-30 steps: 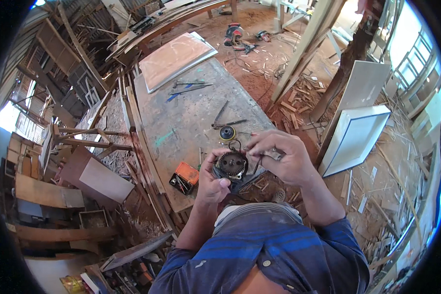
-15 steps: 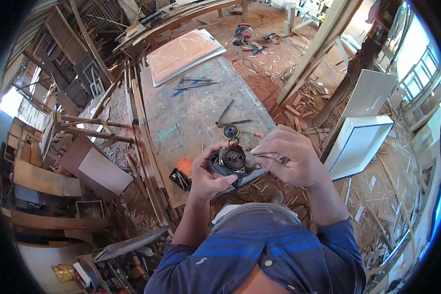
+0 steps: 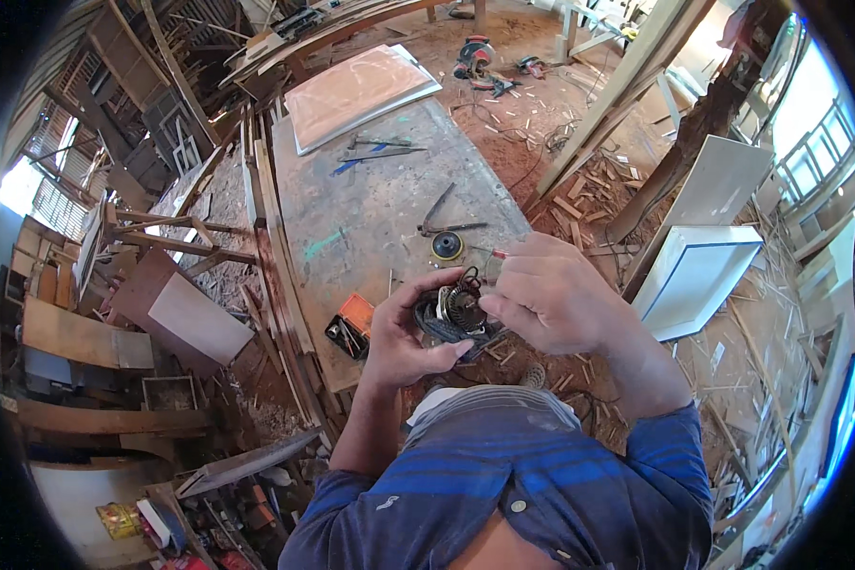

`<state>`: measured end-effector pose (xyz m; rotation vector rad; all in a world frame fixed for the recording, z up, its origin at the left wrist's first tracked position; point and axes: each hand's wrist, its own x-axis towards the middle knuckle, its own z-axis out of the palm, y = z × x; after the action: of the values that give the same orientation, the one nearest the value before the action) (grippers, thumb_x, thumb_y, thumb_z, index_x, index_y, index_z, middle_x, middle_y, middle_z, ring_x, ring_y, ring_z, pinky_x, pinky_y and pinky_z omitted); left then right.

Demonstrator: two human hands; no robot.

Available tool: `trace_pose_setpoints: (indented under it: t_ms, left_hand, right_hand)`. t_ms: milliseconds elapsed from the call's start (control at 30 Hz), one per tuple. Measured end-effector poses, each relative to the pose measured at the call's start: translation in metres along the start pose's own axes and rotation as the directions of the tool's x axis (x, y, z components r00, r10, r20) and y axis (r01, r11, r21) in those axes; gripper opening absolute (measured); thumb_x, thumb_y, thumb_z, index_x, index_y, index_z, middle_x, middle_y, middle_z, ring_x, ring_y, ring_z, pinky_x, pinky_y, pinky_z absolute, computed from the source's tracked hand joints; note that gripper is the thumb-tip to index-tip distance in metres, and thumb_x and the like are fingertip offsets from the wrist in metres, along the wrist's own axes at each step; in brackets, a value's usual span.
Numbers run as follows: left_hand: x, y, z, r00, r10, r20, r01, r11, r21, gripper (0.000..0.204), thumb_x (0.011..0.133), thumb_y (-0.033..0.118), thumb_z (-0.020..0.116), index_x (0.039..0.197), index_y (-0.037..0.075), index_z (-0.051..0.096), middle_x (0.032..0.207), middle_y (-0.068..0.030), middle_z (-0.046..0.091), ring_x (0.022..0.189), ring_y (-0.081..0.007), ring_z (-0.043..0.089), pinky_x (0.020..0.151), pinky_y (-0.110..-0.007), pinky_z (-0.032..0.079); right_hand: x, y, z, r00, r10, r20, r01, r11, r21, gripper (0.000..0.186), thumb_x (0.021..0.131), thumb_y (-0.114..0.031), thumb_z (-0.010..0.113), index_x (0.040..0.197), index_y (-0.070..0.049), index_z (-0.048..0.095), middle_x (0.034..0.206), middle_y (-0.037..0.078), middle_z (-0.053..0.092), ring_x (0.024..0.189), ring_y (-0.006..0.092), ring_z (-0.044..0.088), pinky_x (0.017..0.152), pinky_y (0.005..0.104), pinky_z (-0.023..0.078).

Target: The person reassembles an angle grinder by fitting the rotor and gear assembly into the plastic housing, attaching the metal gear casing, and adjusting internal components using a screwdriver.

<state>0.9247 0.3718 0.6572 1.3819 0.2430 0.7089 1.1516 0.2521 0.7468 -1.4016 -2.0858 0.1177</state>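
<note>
My left hand (image 3: 401,332) is wrapped round a dark power tool housing (image 3: 439,328), which has a toothed metal gear (image 3: 465,306) exposed on top and a loop of wire beside it. Over the right side of the gear, my right hand (image 3: 544,293) bends its fingers inward, thumb at the gear's edge; anything inside its grip is hidden. Just beyond the tool, a round black disc with a yellow rim (image 3: 446,246) lies on the worktable (image 3: 351,275). A thin tool with a red end (image 3: 499,254) shows beside my right fingers, partly covered.
An open orange-and-black case of small bits (image 3: 351,326) sits at the table's near left. Pliers-like tools (image 3: 446,228) and dark bars (image 3: 380,158) lie farther up. A pinkish panel (image 3: 356,92) covers the far end. Wood scraps litter the floor; a white tray-like panel (image 3: 698,275) leans right.
My right hand has moved left and closer, from pinching in the air beside the tool to touching the gear. My left hand has tilted the tool slightly.
</note>
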Motion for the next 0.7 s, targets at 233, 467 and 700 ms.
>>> trace_pose_setpoints:
  t_ms: [233, 467, 700]
  left_hand:
    - [0.002, 0.003, 0.003, 0.998, -0.054, -0.007, 0.055, 0.996, 0.064, 0.085, 0.073, 0.008, 0.095, 0.149, -0.005, 0.059, 0.138, -0.0131, 0.070, 0.128, -0.0194, 0.067, 0.114, -0.036, 0.051]
    - [0.002, 0.003, 0.003, 0.998, -0.061, -0.033, 0.065, 0.991, 0.114, 0.085, 0.072, 0.010, 0.095, 0.148, -0.005, 0.059, 0.138, -0.0121, 0.069, 0.127, -0.0192, 0.067, 0.113, -0.036, 0.051]
    - [-0.003, 0.001, -0.005, 0.995, 0.014, -0.094, 0.003, 0.985, 0.172, 0.081, 0.072, 0.001, 0.092, 0.145, -0.003, 0.059, 0.140, -0.0134, 0.068, 0.129, -0.0211, 0.067, 0.114, -0.038, 0.052]
  right_hand:
    - [-0.001, 0.006, 0.003, 0.998, -0.048, -0.037, 0.054, 0.983, 0.177, 0.021, 0.091, -0.010, 0.079, 0.110, -0.008, 0.072, 0.100, 0.012, 0.071, 0.099, 0.0361, 0.070, 0.098, 0.0506, 0.056]
    - [-0.005, 0.007, 0.013, 0.996, 0.065, -0.060, -0.046, 0.959, 0.278, 0.018, 0.090, -0.015, 0.084, 0.104, -0.009, 0.075, 0.099, 0.009, 0.075, 0.097, 0.0316, 0.074, 0.103, 0.0511, 0.058]
    - [-0.012, 0.024, 0.007, 0.811, 0.365, -0.457, -0.320, 0.931, 0.175, 0.026, 0.095, -0.024, 0.083, 0.086, -0.003, 0.072, 0.081, 0.009, 0.071, 0.070, 0.0235, 0.068, 0.064, 0.0365, 0.052]
